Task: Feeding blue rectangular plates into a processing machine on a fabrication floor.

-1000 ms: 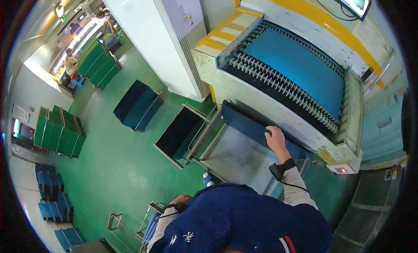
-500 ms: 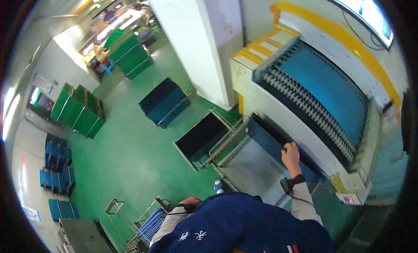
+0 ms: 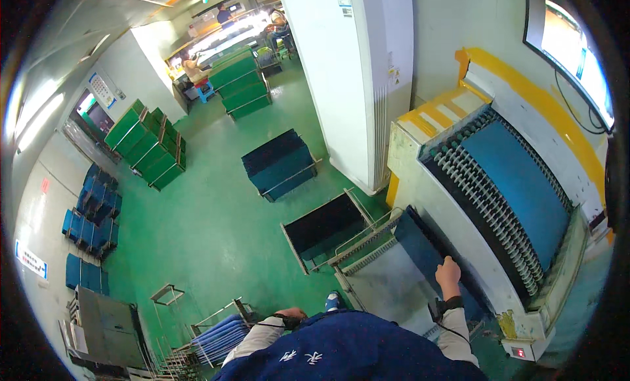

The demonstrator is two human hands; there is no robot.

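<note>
My right hand [image 3: 448, 276] is closed at the upper edge of a dark blue panel [image 3: 418, 248]. That panel leans in a metal rack with a pale flat bed [image 3: 387, 282], beside a roller machine. My left hand [image 3: 292, 313] hangs close to my body at the lower middle, and its fingers are too hidden to read. On the machine's rollers [image 3: 482, 190] lies a flat blue sheet [image 3: 522, 184]. Just left of the rack stands a metal-framed holder [image 3: 325, 230] with dark panels in it.
Another stack of dark blue panels [image 3: 279, 164] stands on the green floor, near a white column [image 3: 335, 72]. Green panel racks [image 3: 147, 145] are farther off. Frames with blue bars [image 3: 223, 335] lie at lower left. Blue panels [image 3: 92, 230] line the left wall. People sit at a lit bench [image 3: 230, 36].
My view has turned, so the room appears shifted right and down. My right hand stays at the dark blue panel, and my left hand remains close to my body.
</note>
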